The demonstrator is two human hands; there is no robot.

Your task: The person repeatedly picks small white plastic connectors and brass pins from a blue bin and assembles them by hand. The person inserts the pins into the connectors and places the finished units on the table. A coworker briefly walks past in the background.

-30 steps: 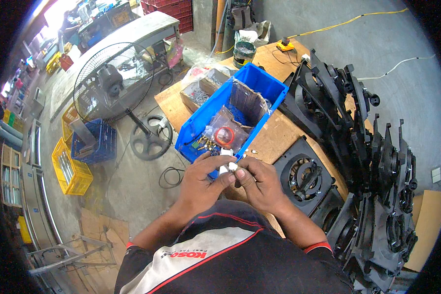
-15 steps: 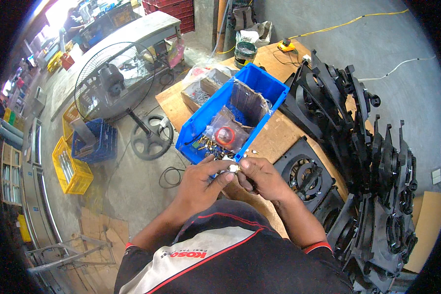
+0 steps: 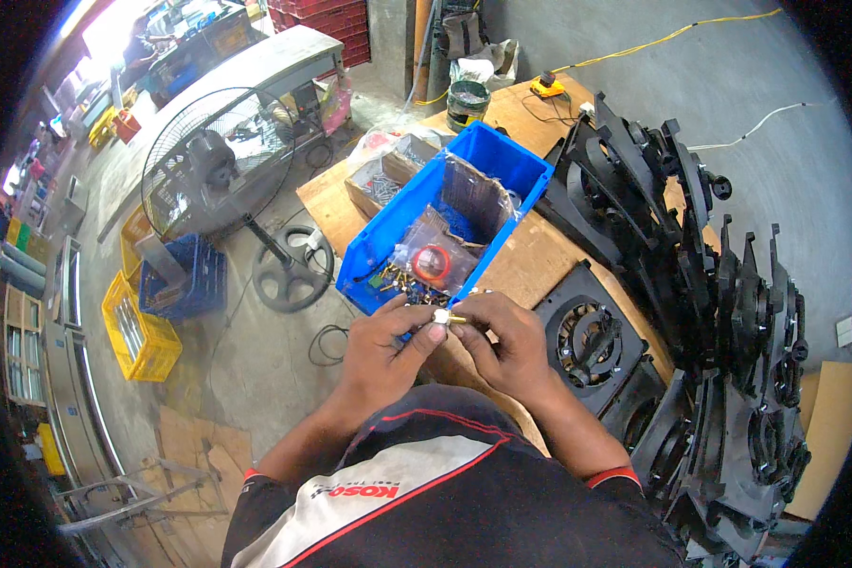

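Observation:
In front of my chest, my left hand [image 3: 382, 346] pinches a small white fitting [image 3: 440, 316] between thumb and fingers. My right hand [image 3: 507, 343] closes on a small brass-coloured fitting [image 3: 457, 320] that meets the white one's right side. Whether the two are joined, I cannot tell. Just beyond my fingers is a long blue bin [image 3: 358, 269]. Loose brass and dark small parts [image 3: 402, 283] lie in its near end. A clear bag holding a red ring [image 3: 433, 266] rests on them, and a cardboard divider [image 3: 475, 201] stands behind.
The bin stands on a wooden table [image 3: 525, 268]. Beside it is an open box of screws [image 3: 381, 182], with a dark bucket [image 3: 467, 104] farther back. Black fan shrouds [image 3: 625, 208] are stacked along the right. A pedestal fan [image 3: 220, 161] and yellow crate [image 3: 142, 331] stand at left.
My right hand has shifted its grip slightly left, its fingers now curled over the brass-coloured piece, which shows more clearly. My left hand keeps hold of the white fitting.

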